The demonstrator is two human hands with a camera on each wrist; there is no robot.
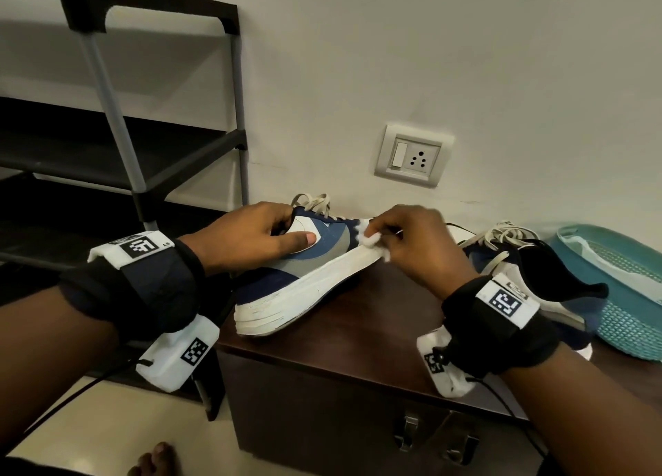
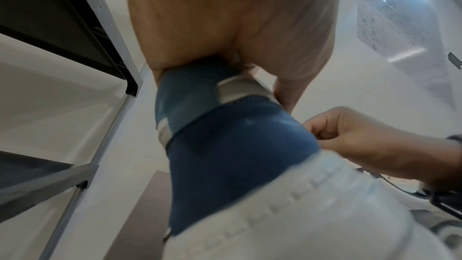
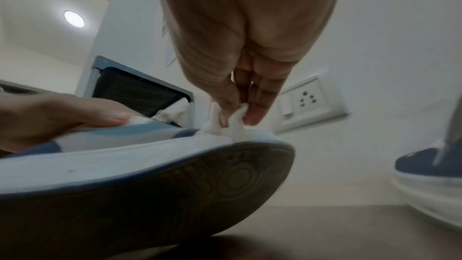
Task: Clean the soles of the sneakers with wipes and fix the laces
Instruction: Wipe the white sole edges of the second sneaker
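Observation:
A blue, grey and white sneaker (image 1: 304, 260) is tilted with its heel on the dark wooden cabinet (image 1: 376, 332) and its toe raised. My left hand (image 1: 250, 239) grips it at the collar, thumb across the side panel. My right hand (image 1: 404, 239) pinches a crumpled white wipe (image 1: 372, 241) against the white sole edge near the toe. The right wrist view shows the wipe (image 3: 235, 124) pressed on the toe rim above the dark tread (image 3: 175, 195). The second sneaker (image 1: 508, 250) with loose beige laces lies behind my right wrist.
A teal plastic basket (image 1: 627, 296) holding a white sheet sits at the cabinet's right end. A dark shoe rack (image 1: 125, 135) with grey poles stands to the left. A wall socket (image 1: 412, 157) is behind the sneaker. A bare foot (image 1: 157, 457) shows on the floor.

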